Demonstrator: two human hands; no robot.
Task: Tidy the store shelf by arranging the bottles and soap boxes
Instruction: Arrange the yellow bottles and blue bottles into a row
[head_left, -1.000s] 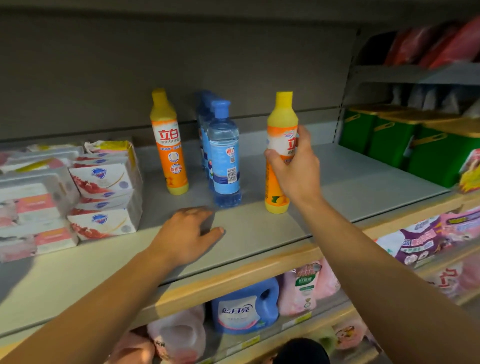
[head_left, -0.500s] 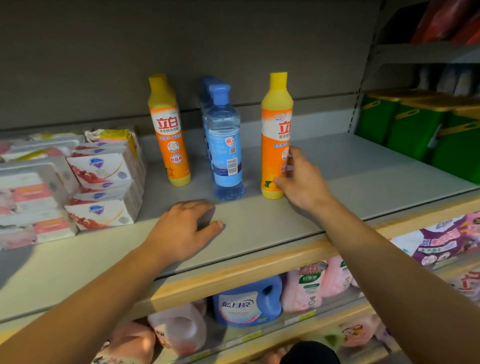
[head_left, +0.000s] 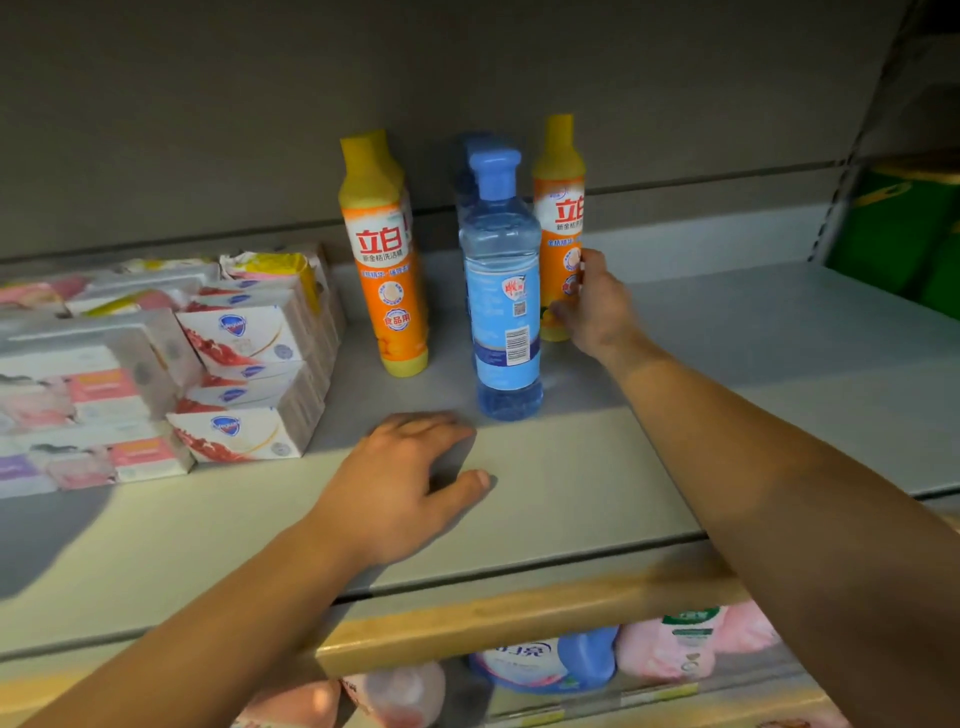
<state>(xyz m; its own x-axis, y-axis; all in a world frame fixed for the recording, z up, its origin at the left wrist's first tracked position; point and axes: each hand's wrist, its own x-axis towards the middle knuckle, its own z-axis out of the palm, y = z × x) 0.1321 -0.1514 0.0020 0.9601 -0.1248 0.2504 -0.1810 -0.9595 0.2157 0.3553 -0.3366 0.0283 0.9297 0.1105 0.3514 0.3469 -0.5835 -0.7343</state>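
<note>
Right orange bottle (head_left: 558, 228) stands upright toward the back of the shelf (head_left: 753, 364), at about 1 o'clock from the front blue bottle (head_left: 503, 291), just beside it and partly hidden behind it. Right hand (head_left: 597, 306) is on its lower half, fingers wrapped round the right side, so it is holding this bottle; base looks set on the shelf, not lifted, though the blue bottle hides part of it. More blue bottles (head_left: 470, 166) sit in a row behind the front one; count is not clear. Left orange bottle (head_left: 387, 270) stands upright at 9 o'clock of the blue one, with a gap between; another yellow cap seems to sit right behind it.

Soap boxes (head_left: 244, 364) are stacked at 9 o'clock of the left orange bottle, close to it; top boxes look a bit crooked, the far left stack is blurred. Left hand (head_left: 410, 483) lies palm down on bare shelf at 6 o'clock of the blue bottle, fingers loosely spread, holding nothing.

Progress judgement: bottles mostly grouped and upright, roughly mid to late stage. Left to do, likely: line the right orange bottle with its row and let go, then square up the soap stacks. Right half of the shelf holds no goods.
</note>
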